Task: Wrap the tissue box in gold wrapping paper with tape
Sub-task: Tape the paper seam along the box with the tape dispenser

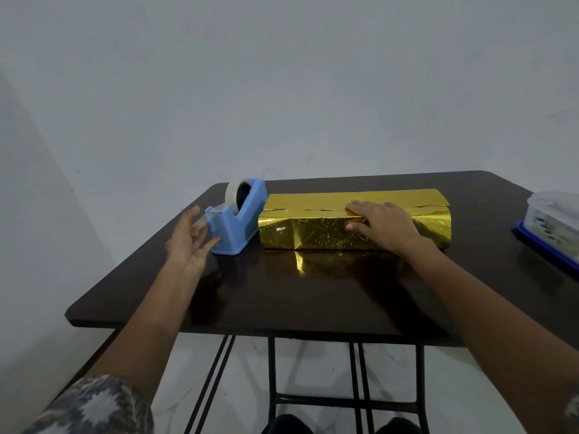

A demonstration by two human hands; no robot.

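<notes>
Shiny gold wrapping paper (316, 228) is folded around a long box on the dark table (282, 296); the box itself is hidden under the paper. My right hand (380, 225) lies flat on top of the wrapped box, fingers straight, pressing the paper's overlapping edge down. A blue tape dispenser (241, 220) with a roll of clear tape (236, 191) stands just left of the box. My left hand (191, 242) is open with spread fingers beside the dispenser's front end, its fingertips close to the cutter where a tape end sticks out.
A clear plastic container with a blue lid (554, 223) sits at the table's right edge. A white wall rises behind the table. The table's black metal legs (272, 371) and a pale floor show below its front edge.
</notes>
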